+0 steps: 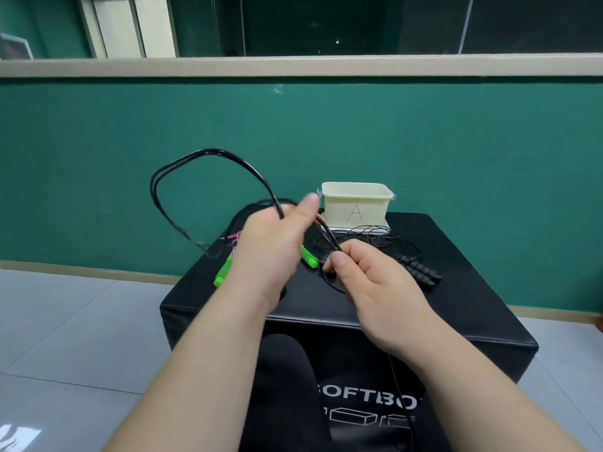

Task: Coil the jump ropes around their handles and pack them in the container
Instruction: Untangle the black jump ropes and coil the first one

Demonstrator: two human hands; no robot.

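My left hand [272, 246] is raised over the black box and grips several looped strands of a black jump rope [208, 154], which arch up and to the left. My right hand [368, 278] pinches the same rope's strands close to its dark handle, just right of the left hand. A green-handled rope [308, 256] with a pink cord lies on the box under my left hand. A second black rope with black foam handles [424, 272] lies loose at the right. The cream container [357, 203] marked "A" stands at the box's far edge.
Everything rests on a black padded box [456, 308] printed with white lettering on its front. A green wall rises right behind it. Grey tiled floor [81, 321] lies to both sides. My dark-clothed knee [287, 386] sits in front of the box.
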